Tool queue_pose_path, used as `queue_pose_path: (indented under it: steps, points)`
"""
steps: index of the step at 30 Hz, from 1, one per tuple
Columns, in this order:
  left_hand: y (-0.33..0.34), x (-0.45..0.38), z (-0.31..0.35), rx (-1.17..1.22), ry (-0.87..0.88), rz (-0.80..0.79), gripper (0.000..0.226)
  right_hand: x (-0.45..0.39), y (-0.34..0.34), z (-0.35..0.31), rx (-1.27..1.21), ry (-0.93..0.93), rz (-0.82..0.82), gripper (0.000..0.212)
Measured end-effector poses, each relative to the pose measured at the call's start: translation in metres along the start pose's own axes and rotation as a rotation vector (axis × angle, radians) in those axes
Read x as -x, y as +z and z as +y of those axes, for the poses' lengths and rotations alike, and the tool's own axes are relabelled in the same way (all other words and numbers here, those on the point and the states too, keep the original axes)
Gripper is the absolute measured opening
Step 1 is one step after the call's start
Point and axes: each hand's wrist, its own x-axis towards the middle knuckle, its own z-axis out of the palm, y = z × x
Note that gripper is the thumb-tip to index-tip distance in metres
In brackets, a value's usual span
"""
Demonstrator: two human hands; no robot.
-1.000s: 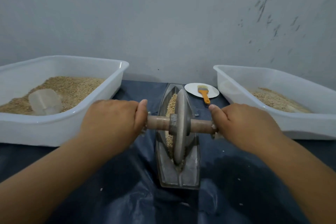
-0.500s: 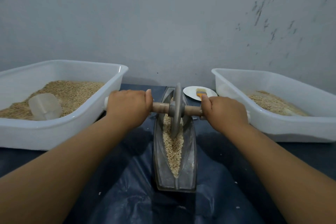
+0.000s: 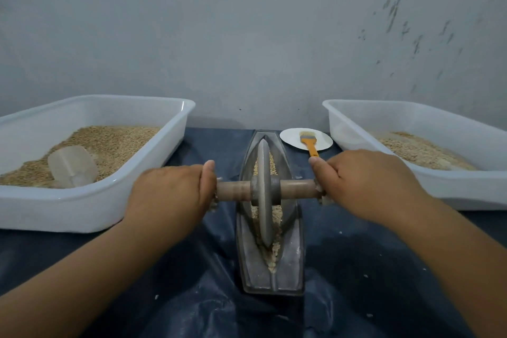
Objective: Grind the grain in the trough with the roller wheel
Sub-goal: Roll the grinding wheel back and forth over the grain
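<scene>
A boat-shaped metal trough [image 3: 293, 263] lies lengthwise on the dark sheet in the middle. Pale grain [image 3: 276, 214] fills its groove. A grey roller wheel [image 3: 264, 200] stands upright in the groove, around the trough's middle, on a wooden axle [image 3: 295, 189]. My left hand [image 3: 172, 195] grips the axle's left end. My right hand [image 3: 367, 186] grips the right end. Both ends of the axle are hidden inside my fists.
A white tub [image 3: 90, 200] of grain with a clear scoop [image 3: 72, 166] sits at the left. Another white tub [image 3: 466, 186] with ground grain sits at the right. A small white plate [image 3: 290, 138] holds an orange brush [image 3: 309, 143] behind the trough. A grey wall stands close behind.
The wheel rolled to the far end of the trough, then came back toward me to the middle. Both hands stayed gripped on the axle.
</scene>
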Motion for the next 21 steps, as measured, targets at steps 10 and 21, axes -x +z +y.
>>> queue_pose_path:
  steps: [10, 21]
  points:
    - [0.037, -0.062, -0.001, -0.379, -0.077, -0.188, 0.045, -0.059, 0.063, 0.016, -0.070, 0.142, 0.154, 0.057]
    - [-0.014, -0.001, 0.008, 0.053, -0.213, -0.006, 0.052, 0.007, 0.014, -0.001, -0.008, 0.008, 0.091, 0.058]
